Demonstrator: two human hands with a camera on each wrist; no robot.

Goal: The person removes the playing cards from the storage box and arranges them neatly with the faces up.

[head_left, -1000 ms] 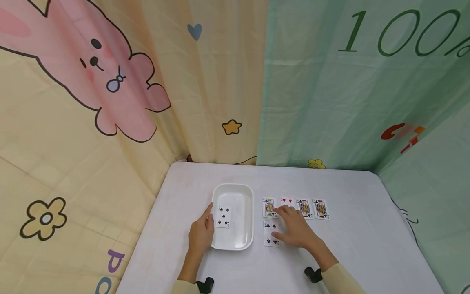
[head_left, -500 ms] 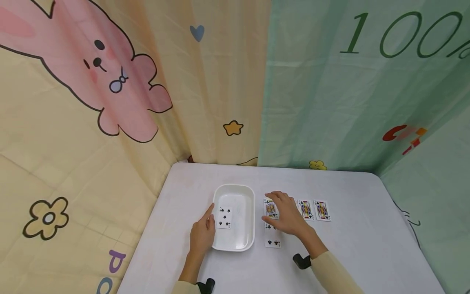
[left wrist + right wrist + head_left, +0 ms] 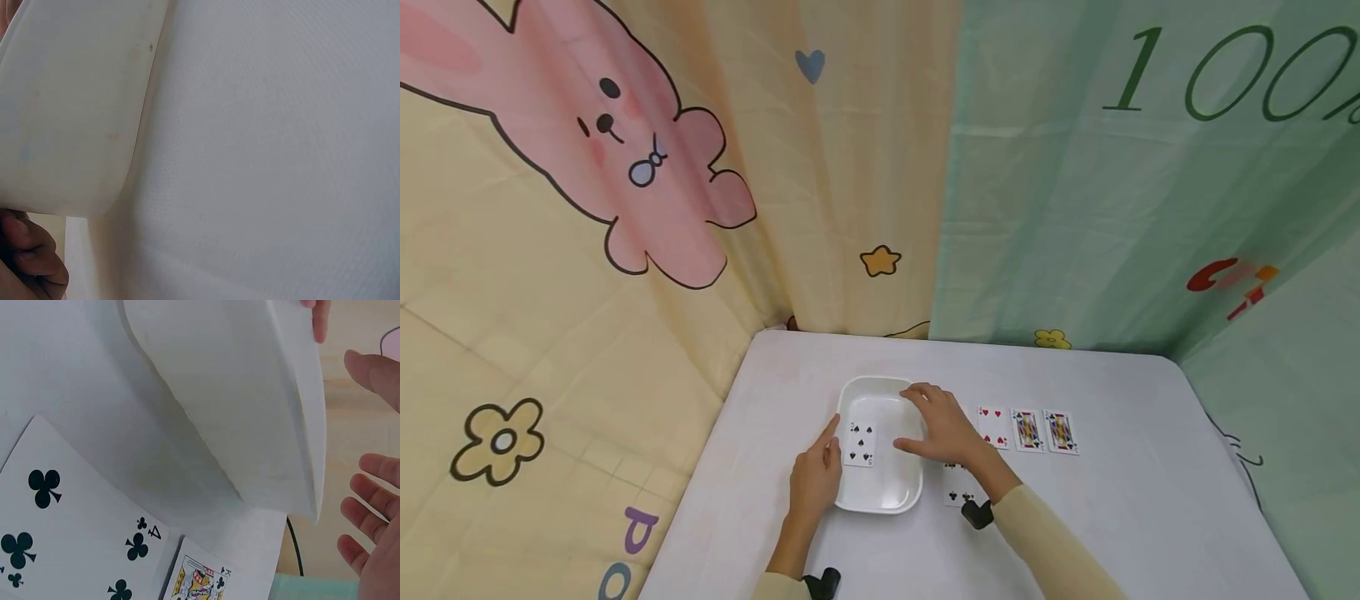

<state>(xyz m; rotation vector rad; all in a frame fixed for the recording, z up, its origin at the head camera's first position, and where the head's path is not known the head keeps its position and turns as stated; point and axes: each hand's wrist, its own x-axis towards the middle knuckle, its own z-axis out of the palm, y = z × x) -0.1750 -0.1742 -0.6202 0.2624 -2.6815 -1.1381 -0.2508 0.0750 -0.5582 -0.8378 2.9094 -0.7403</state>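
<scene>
In the head view, a white tray (image 3: 880, 500) sits on the table with a five of spades (image 3: 859, 443) face up inside. My left hand (image 3: 815, 479) grips the tray's left rim, its thumb over the edge and its index finger along the side. My right hand (image 3: 946, 429) hovers over the right rim, fingers spread, holding nothing. Beneath the right hand and wrist lies a partly covered four of clubs (image 3: 957, 487). The right wrist view shows the king of clubs (image 3: 200, 578) beside it; the right hand hides that card from the head view.
A partly covered heart card (image 3: 992, 421) and two face cards (image 3: 1028, 430) lie in a row right of the tray. The table (image 3: 1120, 500) has a white cover. Printed curtains (image 3: 880, 167) hang behind and at both sides.
My right hand has moved left from the cards to above the tray's right rim, uncovering the heart card. My left hand and the tray stay in place.
</scene>
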